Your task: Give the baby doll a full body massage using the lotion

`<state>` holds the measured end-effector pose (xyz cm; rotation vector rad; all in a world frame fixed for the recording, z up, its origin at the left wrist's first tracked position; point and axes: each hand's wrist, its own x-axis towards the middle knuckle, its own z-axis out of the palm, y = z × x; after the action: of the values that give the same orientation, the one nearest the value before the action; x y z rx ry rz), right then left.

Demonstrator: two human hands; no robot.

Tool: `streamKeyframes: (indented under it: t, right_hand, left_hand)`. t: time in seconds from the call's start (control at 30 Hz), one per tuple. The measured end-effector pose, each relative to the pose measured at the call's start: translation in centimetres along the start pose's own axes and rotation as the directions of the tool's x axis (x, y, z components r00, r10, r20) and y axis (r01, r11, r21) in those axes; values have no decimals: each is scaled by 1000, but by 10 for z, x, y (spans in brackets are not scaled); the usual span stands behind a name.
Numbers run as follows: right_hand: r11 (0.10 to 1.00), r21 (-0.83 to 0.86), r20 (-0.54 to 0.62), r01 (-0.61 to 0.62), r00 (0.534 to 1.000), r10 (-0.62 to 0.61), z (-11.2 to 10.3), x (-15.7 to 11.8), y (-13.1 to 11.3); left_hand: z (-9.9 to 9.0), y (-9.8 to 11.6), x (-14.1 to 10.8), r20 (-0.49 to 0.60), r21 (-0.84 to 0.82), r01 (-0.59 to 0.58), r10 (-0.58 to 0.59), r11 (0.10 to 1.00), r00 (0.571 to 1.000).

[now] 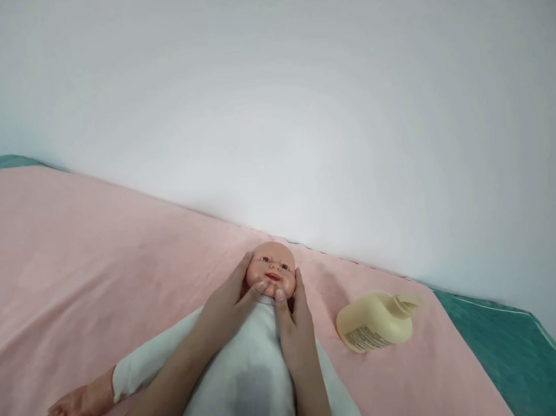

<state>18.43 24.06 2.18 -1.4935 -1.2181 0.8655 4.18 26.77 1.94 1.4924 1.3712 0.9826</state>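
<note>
A baby doll (251, 385) in a white garment lies on its back on a pink sheet (134, 242). Its bald head rests between my two hands. My left hand (227, 305) cups the cheek on the left, fingers along the side and thumb by the chin. On the other cheek, my right hand (297, 326) lies in the same way, its thumb just under the chin. The doll's left-hand arm stretches out to the lower left, its hand bare. My forearms cover part of its body.
A pale yellow pump bottle (374, 321) stands on the sheet to the right of the doll. Behind the bed rises a plain white wall (272, 108). Green fabric (512, 344) shows beyond the sheet at the right and at the far left.
</note>
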Motion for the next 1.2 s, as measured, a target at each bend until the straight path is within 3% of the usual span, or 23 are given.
streamKeyframes:
  t: [0.4, 0.67, 0.9, 1.2]
  right_hand:
    - [1000, -1, 11, 5, 1000, -5, 0, 3, 8]
    - [999, -17, -11, 44, 999, -44, 1, 1, 6]
    - [998, -41, 4, 43, 999, -43, 0, 0, 4]
    - [998, -47, 15, 46, 999, -45, -2, 5, 10]
  left_hand:
    - [4, -9, 4, -17, -78, -14, 13, 997, 1000]
    - [2, -10, 5, 8, 2, 7, -7, 1000, 1000]
    - [3, -15, 5, -5, 62, -45, 45, 997, 999]
    - [-1, -6, 4, 18, 55, -16, 15, 998, 1000]
